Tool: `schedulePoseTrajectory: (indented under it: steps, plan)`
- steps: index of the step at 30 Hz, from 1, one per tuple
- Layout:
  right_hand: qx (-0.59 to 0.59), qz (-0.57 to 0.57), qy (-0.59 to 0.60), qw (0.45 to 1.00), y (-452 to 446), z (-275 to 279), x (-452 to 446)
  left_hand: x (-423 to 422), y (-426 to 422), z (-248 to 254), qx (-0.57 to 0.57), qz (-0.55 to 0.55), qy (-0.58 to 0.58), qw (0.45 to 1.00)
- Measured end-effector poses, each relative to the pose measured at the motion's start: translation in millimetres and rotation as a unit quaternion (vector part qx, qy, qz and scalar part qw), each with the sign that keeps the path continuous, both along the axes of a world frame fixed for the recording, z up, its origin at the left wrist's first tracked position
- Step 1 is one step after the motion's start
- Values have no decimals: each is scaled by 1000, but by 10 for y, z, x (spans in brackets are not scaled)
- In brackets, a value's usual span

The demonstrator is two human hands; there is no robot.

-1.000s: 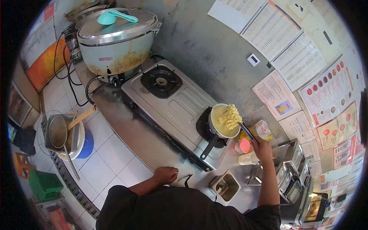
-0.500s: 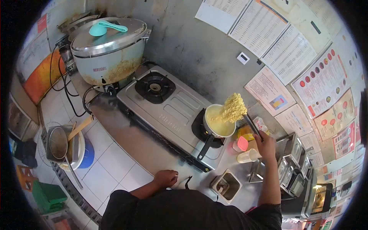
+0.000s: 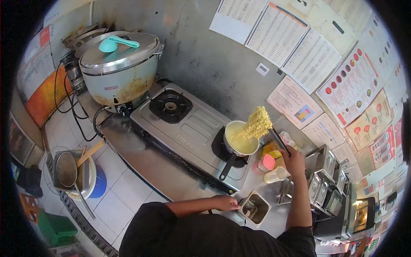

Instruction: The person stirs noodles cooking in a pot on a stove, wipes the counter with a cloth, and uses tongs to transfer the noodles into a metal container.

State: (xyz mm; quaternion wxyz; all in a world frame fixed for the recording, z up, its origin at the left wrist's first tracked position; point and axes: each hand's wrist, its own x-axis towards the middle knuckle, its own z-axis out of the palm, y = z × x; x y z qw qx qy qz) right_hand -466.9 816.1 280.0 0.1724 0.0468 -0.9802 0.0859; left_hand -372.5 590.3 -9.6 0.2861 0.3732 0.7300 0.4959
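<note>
Right hand (image 3: 294,161), closed round black tongs (image 3: 280,141); noodles (image 3: 258,121) raised at their far end over the right rim of the pot (image 3: 233,126) on the stove (image 3: 195,128), tong tips hidden within. Counter (image 3: 162,171): bare strip along the stove's front edge; tighter room right of the pot, with pink-lidded container (image 3: 267,162) and pale cup (image 3: 276,174). Left hand (image 3: 226,203), at the left edge of a metal bin (image 3: 262,215), grip impossible to tell, bin contents unclear.
</note>
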Motion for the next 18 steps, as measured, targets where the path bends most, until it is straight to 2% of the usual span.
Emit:
schedulePoseTrajectory:
  steps: [1, 4, 7, 10, 13, 15, 16, 18]
  plan:
    - [0, 4, 7, 1000, 3, -3, 4, -8, 137, -32, -7, 4, 16, 1000]
    - [15, 5, 13, 1000, 17, -3, 42, -66, 623, -524, -22, -17, -77, 997]
    - [29, -8, 15, 999, 32, -12, 93, 5, 662, -253, -67, 21, -65, 995]
    - [-9, 1, 33, 999, 52, -104, 163, 0, 645, -102, -98, 1, -165, 981]
    - [-28, -10, 11, 1000, 43, -123, 192, -10, 904, -750, -64, -12, -58, 996]
    - [-25, -26, -17, 999, 39, -108, 207, -6, 817, -575, -55, -31, -62, 996]
    - [-21, -9, 5, 1000, 76, -150, 187, 20, 751, -452, -51, -41, -65, 996]
    - [-16, 25, 46, 998, 185, -276, 119, 63, 571, -102, -29, -40, -178, 983]
